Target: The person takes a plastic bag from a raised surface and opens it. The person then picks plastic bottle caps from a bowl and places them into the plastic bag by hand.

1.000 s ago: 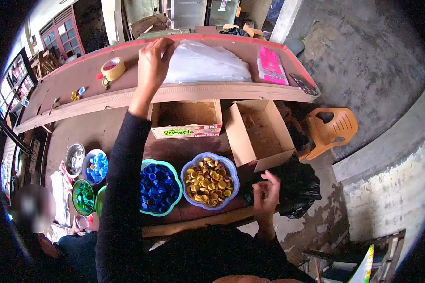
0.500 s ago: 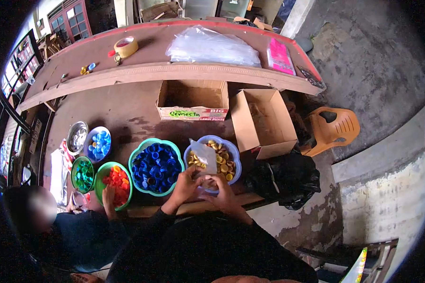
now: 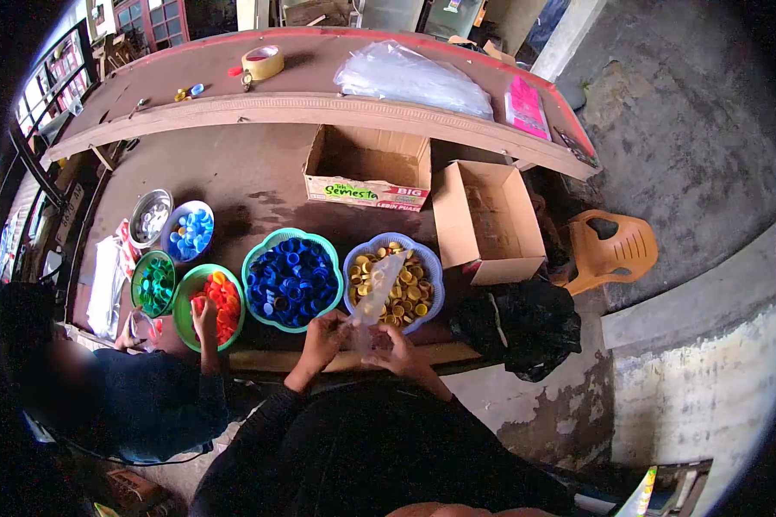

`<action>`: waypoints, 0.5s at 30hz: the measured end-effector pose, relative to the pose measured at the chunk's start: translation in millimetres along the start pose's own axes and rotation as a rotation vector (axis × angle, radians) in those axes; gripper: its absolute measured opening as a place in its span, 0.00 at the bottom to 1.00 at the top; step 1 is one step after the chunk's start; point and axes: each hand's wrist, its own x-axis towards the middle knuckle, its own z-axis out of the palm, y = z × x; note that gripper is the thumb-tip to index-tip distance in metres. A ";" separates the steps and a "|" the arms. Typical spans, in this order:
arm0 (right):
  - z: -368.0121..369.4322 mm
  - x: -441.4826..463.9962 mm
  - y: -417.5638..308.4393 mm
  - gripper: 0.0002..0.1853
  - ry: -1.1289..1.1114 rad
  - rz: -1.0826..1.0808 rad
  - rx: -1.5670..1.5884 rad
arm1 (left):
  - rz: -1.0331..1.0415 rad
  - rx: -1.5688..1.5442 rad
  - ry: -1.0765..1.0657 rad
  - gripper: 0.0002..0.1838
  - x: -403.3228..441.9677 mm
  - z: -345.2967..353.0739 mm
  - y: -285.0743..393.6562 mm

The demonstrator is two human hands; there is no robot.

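Note:
Between my two hands is a small clear plastic bag (image 3: 383,289), standing up above the basket of yellow caps. My left hand (image 3: 322,341) pinches the bag's lower left side. The fingers of my right hand (image 3: 397,351) are closed on its lower right part. Whether anything lies inside the bag I cannot make out. Just beyond my hands is the lavender basket (image 3: 441,297) with many yellow bottle caps (image 3: 416,289). Left of it sits a turquoise basket (image 3: 248,280) full of dark blue caps (image 3: 291,280).
At left, a co-worker's hand (image 3: 204,319) is over a green basket (image 3: 182,320) of orange caps. Smaller bowls of green, light blue and pale caps stand beyond. Two cardboard boxes (image 3: 366,191), a black plastic bag (image 3: 526,327) and an orange chair (image 3: 616,250) are farther off.
My view has shifted a little. The clear bag now looks narrower and leans right, and my hands have drawn slightly nearer my body. The co-worker's hand has risen from the orange caps.

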 end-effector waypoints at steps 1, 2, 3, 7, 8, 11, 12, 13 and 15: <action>2.9 -2.1 -5.8 0.35 -0.019 -0.009 0.009 | 0.044 -0.005 0.046 0.10 -1.2 0.0 -1.2; -0.9 -0.8 -39.6 0.35 -0.047 0.038 -0.047 | 0.044 -0.003 0.044 0.10 -3.5 1.0 0.9; -2.2 2.5 -55.4 0.35 -0.044 0.037 -0.047 | 0.076 0.024 0.079 0.11 -6.5 3.1 5.7; 10.1 4.0 -69.0 0.33 -0.114 -0.074 -0.120 | 0.185 0.284 0.120 0.14 -25.7 -1.0 41.7; 13.8 4.2 -76.7 0.27 -0.082 0.006 0.110 | 0.185 0.285 0.117 0.14 -31.7 -3.4 54.5; 17.2 7.7 -93.2 0.15 -0.027 0.045 0.376 | 0.177 0.499 0.161 0.15 -38.7 -9.7 75.3; 16.4 9.2 -83.0 0.13 -0.050 0.119 0.326 | 0.198 0.501 0.198 0.15 -38.3 -12.4 76.3; 15.3 11.5 -82.7 0.10 -0.073 0.191 0.275 | 0.219 0.502 0.236 0.16 -39.3 -15.9 76.4; 13.2 12.3 -83.3 0.07 -0.036 0.186 0.339 | 0.241 0.591 0.256 0.17 -39.1 -20.7 70.1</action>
